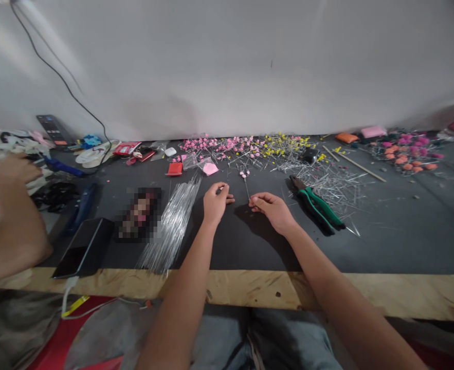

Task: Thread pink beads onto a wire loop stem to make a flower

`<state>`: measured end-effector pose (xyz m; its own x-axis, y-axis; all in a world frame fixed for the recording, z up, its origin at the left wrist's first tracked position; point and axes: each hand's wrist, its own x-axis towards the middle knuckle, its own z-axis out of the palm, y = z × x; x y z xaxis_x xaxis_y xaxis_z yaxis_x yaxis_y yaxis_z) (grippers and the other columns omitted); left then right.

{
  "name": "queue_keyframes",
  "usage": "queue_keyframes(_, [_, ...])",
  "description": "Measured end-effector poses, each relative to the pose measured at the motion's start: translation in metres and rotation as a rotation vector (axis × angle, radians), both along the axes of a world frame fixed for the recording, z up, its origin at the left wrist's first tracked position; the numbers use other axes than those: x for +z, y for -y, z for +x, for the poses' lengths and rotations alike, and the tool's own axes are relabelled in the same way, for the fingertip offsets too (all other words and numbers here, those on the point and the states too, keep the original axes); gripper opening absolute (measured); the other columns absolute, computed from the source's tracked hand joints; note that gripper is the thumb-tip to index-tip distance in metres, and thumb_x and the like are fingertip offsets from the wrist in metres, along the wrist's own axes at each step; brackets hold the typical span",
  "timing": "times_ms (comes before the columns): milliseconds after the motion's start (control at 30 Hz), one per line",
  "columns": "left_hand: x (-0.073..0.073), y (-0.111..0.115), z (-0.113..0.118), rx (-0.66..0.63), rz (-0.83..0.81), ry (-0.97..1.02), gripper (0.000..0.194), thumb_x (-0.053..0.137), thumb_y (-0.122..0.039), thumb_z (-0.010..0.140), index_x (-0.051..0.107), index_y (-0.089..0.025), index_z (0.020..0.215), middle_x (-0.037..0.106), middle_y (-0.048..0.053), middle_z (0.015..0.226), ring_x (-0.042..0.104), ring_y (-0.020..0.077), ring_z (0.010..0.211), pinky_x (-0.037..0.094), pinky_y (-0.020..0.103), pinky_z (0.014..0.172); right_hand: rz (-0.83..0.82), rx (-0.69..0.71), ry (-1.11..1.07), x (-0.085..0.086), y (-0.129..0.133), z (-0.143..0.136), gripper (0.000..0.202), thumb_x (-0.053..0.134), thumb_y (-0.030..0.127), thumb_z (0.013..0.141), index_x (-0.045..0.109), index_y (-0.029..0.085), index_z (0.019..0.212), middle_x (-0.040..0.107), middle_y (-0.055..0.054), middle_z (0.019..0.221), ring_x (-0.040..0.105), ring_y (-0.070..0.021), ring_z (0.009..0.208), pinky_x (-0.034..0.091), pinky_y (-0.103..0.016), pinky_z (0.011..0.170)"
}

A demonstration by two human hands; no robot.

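Note:
My right hand (271, 208) pinches the lower end of a thin wire stem (247, 189). Small pale pink blobs (244, 174) sit at the top of that stem, which stands nearly upright above the dark table. A short gap to the left, my left hand (216, 204) has its thumb and forefinger pressed together; whatever they hold, if anything, is too small to name. Beside it lies a bundle of long silvery wires (173, 223). Green-handled pliers (317, 205) rest to the right of my right hand. Beyond both hands is a lump of pink clay-like material (210, 168).
Pink-tipped wires (219, 146), yellow-tipped wires (284, 145) and loose wire pieces (334, 185) line the back. Orange and magenta blobs (414, 151) lie far right. A phone (82, 252) on a cable and a pixelated object (139, 215) lie left. Another person's arm (14, 221) reaches in.

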<state>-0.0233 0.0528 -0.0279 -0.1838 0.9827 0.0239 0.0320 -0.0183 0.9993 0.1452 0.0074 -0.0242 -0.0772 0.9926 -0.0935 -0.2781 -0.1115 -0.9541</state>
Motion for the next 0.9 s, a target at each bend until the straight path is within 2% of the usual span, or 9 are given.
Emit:
queue_keyframes(200, [-0.002, -0.01, 0.002, 0.016, -0.037, 0.029, 0.015, 0.054, -0.028, 0.075, 0.057, -0.015, 0.083, 0.057, 0.004, 0.083, 0.065, 0.0128, 0.058, 0.056, 0.028, 0.056, 0.006, -0.017, 0.026, 0.0, 0.0, 0.0, 0.02, 0.069, 0.035, 0.066, 0.066, 0.02, 0.079, 0.063, -0.001, 0.072, 0.058, -0.0126, 0.07, 0.047, -0.027, 0.066])
queue_keyframes(300, [-0.006, -0.016, 0.002, 0.045, -0.018, -0.006, 0.014, 0.053, -0.027, 0.075, 0.056, -0.015, 0.081, 0.058, 0.003, 0.077, 0.065, 0.0133, 0.059, 0.055, 0.027, 0.058, -0.002, -0.02, 0.029, -0.001, 0.0, 0.0, 0.021, 0.068, 0.036, 0.066, 0.066, 0.02, 0.079, 0.064, -0.001, 0.073, 0.058, -0.0133, 0.072, 0.047, -0.027, 0.066])
queue_keyframes(467, [-0.011, -0.025, -0.003, 0.094, 0.058, -0.201, 0.015, 0.051, -0.028, 0.075, 0.058, -0.016, 0.08, 0.062, 0.002, 0.07, 0.065, 0.0144, 0.065, 0.052, 0.026, 0.065, -0.008, -0.024, 0.029, 0.0, 0.0, -0.001, 0.023, 0.068, 0.037, 0.066, 0.065, 0.019, 0.079, 0.064, -0.002, 0.074, 0.058, -0.0133, 0.072, 0.046, -0.027, 0.064])
queue_keyframes(667, [-0.008, -0.038, -0.012, 0.126, 0.118, -0.418, 0.019, 0.049, -0.031, 0.076, 0.06, -0.017, 0.082, 0.065, 0.003, 0.072, 0.064, 0.0148, 0.07, 0.046, 0.025, 0.071, 0.001, -0.018, 0.019, 0.003, 0.0, -0.001, 0.023, 0.067, 0.038, 0.066, 0.065, 0.019, 0.078, 0.063, -0.002, 0.073, 0.056, -0.0116, 0.068, 0.045, -0.026, 0.064])
queue_keyframes(900, [-0.005, -0.038, -0.015, 0.202, 0.192, -0.378, 0.02, 0.05, -0.031, 0.077, 0.061, -0.016, 0.084, 0.066, 0.005, 0.078, 0.062, 0.0158, 0.076, 0.045, 0.026, 0.072, -0.011, -0.018, 0.018, 0.005, 0.0, -0.001, 0.021, 0.067, 0.038, 0.066, 0.064, 0.019, 0.077, 0.063, -0.001, 0.072, 0.056, -0.0116, 0.067, 0.045, -0.026, 0.064])
